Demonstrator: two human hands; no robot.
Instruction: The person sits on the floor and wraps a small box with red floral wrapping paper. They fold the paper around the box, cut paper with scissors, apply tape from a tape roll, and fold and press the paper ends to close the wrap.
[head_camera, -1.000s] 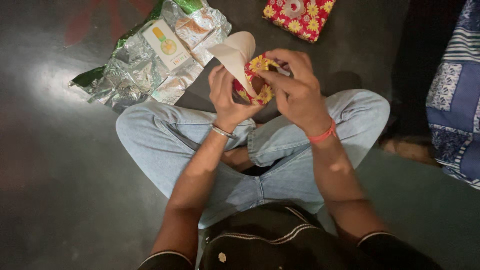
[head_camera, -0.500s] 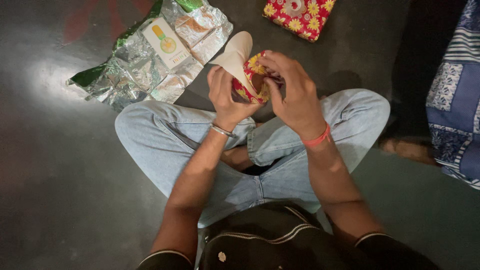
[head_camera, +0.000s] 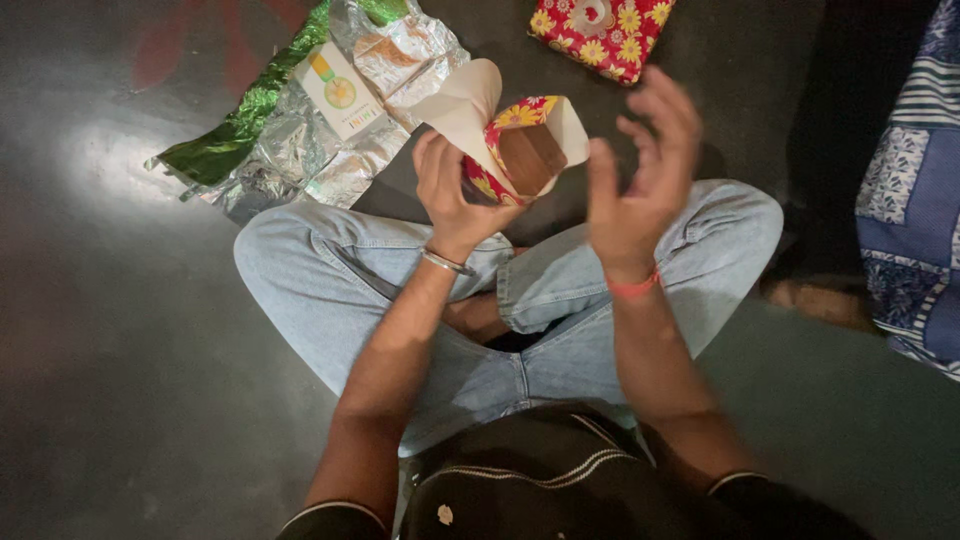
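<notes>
I sit cross-legged on a dark floor. My left hand (head_camera: 450, 190) grips a small brown box (head_camera: 531, 157) half wrapped in red paper with yellow flowers (head_camera: 497, 150); the paper's white inner side stands up in loose flaps around the box's open end. My right hand (head_camera: 640, 175) hovers just right of the box, fingers spread, touching nothing. A metal bangle is on my left wrist and a red band on my right.
A crumpled silver and green foil sheet (head_camera: 270, 140) lies on the floor at the upper left with a small white carton (head_camera: 338, 90) on it. A parcel wrapped in the same red flowered paper (head_camera: 600, 30) lies at the top. Blue patterned cloth (head_camera: 915, 190) is at the right edge.
My right hand has let go of the paper and drawn back to the right with open fingers. The paper flaps have sprung open, showing the brown box end.
</notes>
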